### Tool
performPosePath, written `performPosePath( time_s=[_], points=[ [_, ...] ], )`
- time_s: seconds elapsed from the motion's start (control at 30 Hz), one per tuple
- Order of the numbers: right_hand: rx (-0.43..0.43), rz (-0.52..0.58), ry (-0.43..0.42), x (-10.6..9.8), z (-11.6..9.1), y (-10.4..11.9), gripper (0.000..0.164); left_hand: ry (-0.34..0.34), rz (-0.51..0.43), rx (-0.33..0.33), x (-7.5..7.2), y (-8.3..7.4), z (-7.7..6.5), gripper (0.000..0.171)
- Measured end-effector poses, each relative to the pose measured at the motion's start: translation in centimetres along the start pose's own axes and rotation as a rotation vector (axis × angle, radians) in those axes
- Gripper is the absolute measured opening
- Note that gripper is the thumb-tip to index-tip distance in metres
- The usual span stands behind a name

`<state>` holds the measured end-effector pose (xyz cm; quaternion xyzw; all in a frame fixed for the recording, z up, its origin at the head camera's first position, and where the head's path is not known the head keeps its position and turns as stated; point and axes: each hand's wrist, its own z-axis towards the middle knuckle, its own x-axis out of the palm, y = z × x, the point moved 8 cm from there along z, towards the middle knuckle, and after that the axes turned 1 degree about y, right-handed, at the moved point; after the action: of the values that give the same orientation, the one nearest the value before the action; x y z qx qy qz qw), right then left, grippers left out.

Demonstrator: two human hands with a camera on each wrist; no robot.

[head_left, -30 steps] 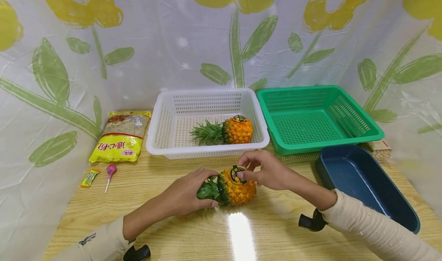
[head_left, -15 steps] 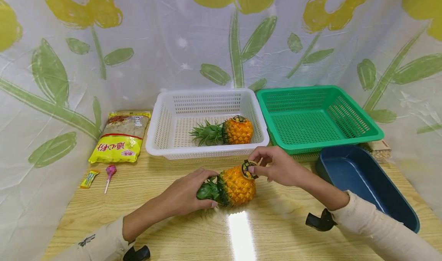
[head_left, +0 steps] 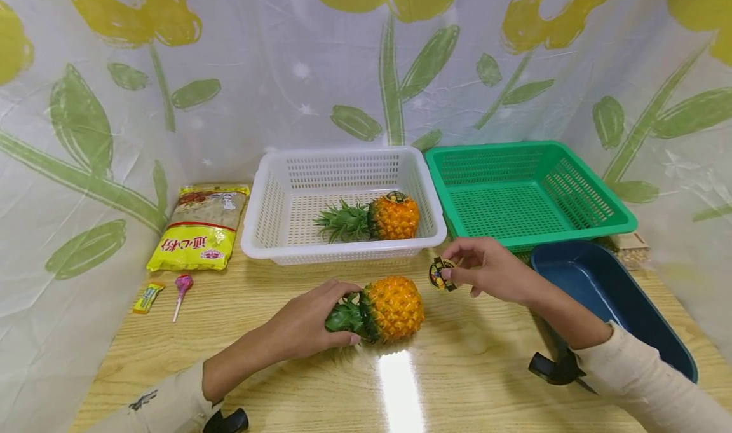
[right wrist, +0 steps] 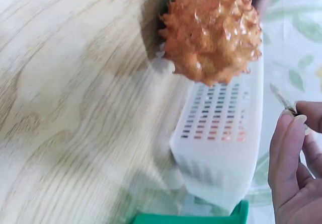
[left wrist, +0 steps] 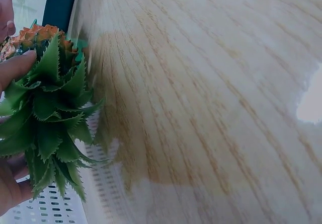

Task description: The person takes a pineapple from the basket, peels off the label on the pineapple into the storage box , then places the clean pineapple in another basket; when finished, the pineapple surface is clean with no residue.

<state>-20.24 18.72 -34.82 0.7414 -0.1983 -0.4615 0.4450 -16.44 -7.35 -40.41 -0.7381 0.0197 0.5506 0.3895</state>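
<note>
On the table lies a pineapple point(head_left: 397, 309) with bumpy orange skin. My left hand point(head_left: 305, 318) grips it by its green crown point(left wrist: 50, 118), thumb on the near side in the head view. To the right of the fruit, my right hand point(head_left: 486, 271) pinches a round black label point(head_left: 439, 274) between thumb and fingers. In the right wrist view the label point(right wrist: 280, 97) shows edge-on and apart from the pineapple point(right wrist: 211, 32). A second pineapple point(head_left: 394, 217), with a similar label on its top, lies in the white basket point(head_left: 343, 250).
Beside the white basket stands a green basket point(head_left: 543, 233). A dark blue tub point(head_left: 614, 312) sits at the right, partly behind my right forearm. At the left are a yellow food bag point(head_left: 197, 229), a lollipop point(head_left: 183, 287) and a small wrapped candy point(head_left: 147, 297).
The label has come off the pineapple and moved right in my right hand, away from the fruit. My left hand and the pineapple stay where they were.
</note>
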Motion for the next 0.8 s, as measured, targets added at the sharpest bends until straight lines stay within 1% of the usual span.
performPosePath(
  time_s=[0.27,0.43,0.67,0.8],
  points=[
    [0.069,0.053,0.004,-1.1,-0.7,-1.9,0.023,0.01,-0.009,-0.024,0.1,0.2,0.0,0.076],
    [0.094,0.057,0.017,-1.8,-1.5,-2.6,0.027,0.019,-0.004,-0.047,0.1,0.3,0.0,0.076],
    [0.134,0.048,0.022,-2.8,-2.5,-4.3,0.029,0.019,-0.011,-0.051,0.0,0.3,-0.1,0.077],
    [0.151,0.043,0.022,-3.8,-3.2,-5.3,0.03,0.018,-0.012,-0.046,0.0,0.3,-0.2,0.076]
  ],
)
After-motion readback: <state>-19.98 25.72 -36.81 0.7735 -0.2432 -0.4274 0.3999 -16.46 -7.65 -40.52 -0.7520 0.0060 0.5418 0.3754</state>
